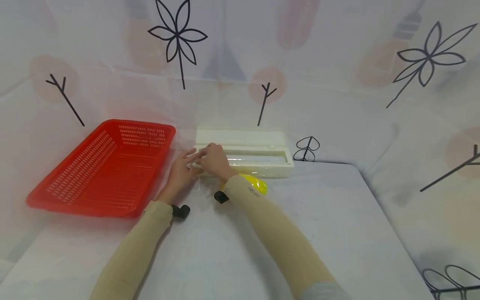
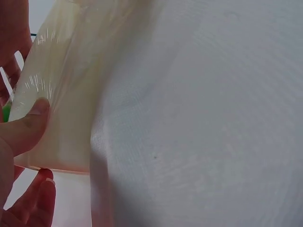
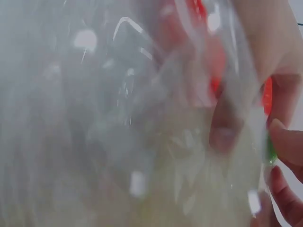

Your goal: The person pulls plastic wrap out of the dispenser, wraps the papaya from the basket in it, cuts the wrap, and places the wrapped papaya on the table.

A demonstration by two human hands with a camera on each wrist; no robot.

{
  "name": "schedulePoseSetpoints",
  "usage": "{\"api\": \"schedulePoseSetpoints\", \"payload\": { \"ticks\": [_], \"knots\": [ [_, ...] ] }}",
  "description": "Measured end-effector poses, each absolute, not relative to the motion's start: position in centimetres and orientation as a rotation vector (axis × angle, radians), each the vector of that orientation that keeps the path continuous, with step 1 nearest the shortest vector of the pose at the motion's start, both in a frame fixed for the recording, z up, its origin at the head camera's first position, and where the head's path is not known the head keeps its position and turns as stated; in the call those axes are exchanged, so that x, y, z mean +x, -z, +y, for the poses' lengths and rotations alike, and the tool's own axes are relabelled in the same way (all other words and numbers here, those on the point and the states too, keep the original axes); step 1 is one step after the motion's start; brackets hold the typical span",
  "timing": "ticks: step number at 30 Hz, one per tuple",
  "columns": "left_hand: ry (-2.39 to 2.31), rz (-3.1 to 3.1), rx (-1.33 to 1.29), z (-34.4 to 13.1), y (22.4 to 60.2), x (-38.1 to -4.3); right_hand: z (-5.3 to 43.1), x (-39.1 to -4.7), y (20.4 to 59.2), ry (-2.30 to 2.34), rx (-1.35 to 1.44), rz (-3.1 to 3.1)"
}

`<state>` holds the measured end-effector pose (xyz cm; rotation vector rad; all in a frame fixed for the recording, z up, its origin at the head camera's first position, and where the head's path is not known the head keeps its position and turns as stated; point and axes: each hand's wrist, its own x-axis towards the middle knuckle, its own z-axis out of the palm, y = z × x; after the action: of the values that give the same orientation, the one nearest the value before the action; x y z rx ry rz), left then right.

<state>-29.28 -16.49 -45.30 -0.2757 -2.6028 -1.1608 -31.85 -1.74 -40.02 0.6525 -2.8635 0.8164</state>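
A long cream cling film dispenser sits at the back of the table with its lid raised. Inside lies a pale roll. My left hand grips the dispenser's left end; in the left wrist view its thumb presses on the long side and other fingers lie around the end. At the same end, my right hand has its fingers bent at the clear film, which fills much of the right wrist view and blurs the fingertips. A small green piece shows between the hands.
A red perforated plastic basket stands to the left, close to the left hand. Shiny yellow packaging lies before the dispenser, partly behind the right forearm. A patterned cloth hangs behind the white-covered table.
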Motion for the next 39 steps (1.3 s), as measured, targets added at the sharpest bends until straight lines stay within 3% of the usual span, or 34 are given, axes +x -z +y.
{"api": "schedulePoseSetpoints", "payload": {
  "ticks": [7, 15, 39],
  "knots": [
    [1.167, -2.544, -0.354, -16.7, 45.5, -29.3, -2.3, -31.4, 39.9, -0.958, 0.67, -2.887],
    [1.301, -2.653, -0.243, -16.7, 45.2, -29.1, -1.1, -31.4, 40.1, -1.11, 0.742, -2.872],
    [1.249, -2.679, -0.204, -15.9, 44.9, -29.5, 1.2, -32.5, 39.6, -1.07, 0.782, -2.986]
  ]
}}
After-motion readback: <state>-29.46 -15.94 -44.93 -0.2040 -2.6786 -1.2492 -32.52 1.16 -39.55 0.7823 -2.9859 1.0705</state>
